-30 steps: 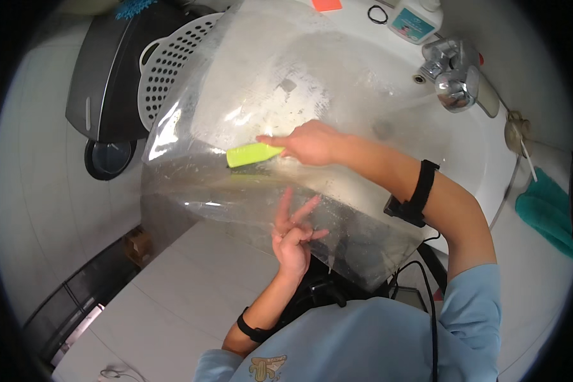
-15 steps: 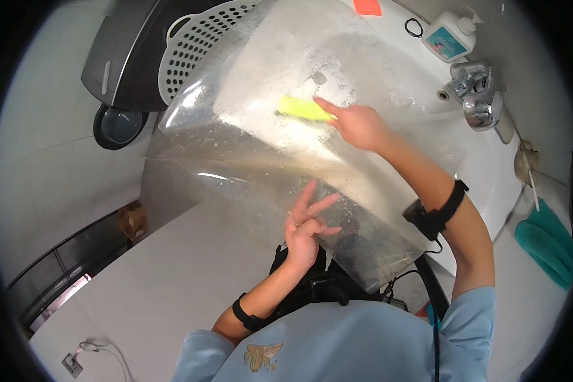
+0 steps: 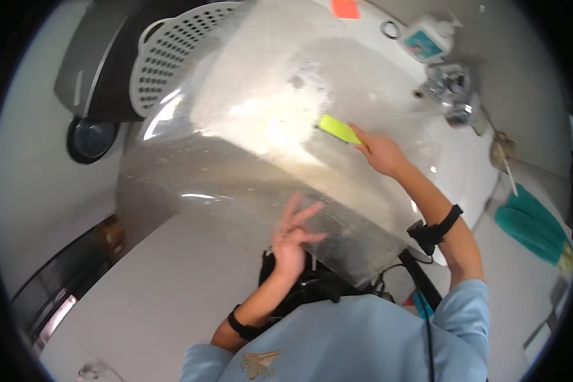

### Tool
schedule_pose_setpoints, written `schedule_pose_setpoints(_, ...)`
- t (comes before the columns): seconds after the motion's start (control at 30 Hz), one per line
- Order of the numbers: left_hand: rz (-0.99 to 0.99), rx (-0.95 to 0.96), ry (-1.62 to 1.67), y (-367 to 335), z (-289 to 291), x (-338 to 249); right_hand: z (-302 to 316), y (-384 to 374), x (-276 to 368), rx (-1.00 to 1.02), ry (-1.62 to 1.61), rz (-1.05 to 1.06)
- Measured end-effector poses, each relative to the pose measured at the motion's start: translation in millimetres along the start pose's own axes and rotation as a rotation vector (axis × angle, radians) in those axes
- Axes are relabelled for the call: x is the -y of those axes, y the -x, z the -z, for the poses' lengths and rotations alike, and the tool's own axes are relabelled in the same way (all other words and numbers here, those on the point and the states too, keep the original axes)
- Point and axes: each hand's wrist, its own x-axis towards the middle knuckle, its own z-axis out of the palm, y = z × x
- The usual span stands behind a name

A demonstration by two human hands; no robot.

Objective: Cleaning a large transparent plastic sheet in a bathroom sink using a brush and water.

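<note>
A bright yellow-green brush (image 3: 339, 129) is gripped by its handle in my right hand (image 3: 383, 155). Its bristle side faces down at a large clear plastic sheet (image 3: 239, 181), wet and streaked with whitish suds. The sheet spreads over a white sink (image 3: 468, 167) and hangs over its near side. Close to the sheet's near part, my left hand (image 3: 291, 235) has its fingers spread apart and grips nothing that I can see. Whether its fingers press on the plastic is hard to tell, as they are slightly blurred.
A chrome faucet (image 3: 452, 92) and a white pump bottle (image 3: 426, 39) stand at the far right. Beyond the sheet lie a white perforated basket (image 3: 153, 79) and an orange square (image 3: 346, 8). Teal gloves (image 3: 531, 223) lie right; a dark round pan (image 3: 90, 139) is at left.
My right hand has drawn the brush toward the right and slightly nearer across the sheet. The whole view has shifted a little. My left hand keeps its spread pose.
</note>
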Motion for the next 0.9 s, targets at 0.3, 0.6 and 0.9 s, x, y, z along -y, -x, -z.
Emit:
schedule_pose_setpoints(0.3, 0.079, 0.007, -0.114, 1, -10, -15, 10, 93, -107, -0.155, 0.09, -0.545)
schedule_pose_setpoints(0.6, 0.031, 0.04, -0.179, -3, -20, -17, -48, 190, -104, -0.282, -0.694, -0.77)
schedule_pose_setpoints(0.9, 0.064, 0.024, -0.152, 9, -16, -40, 33, 209, -83, -0.663, -0.817, -0.487)
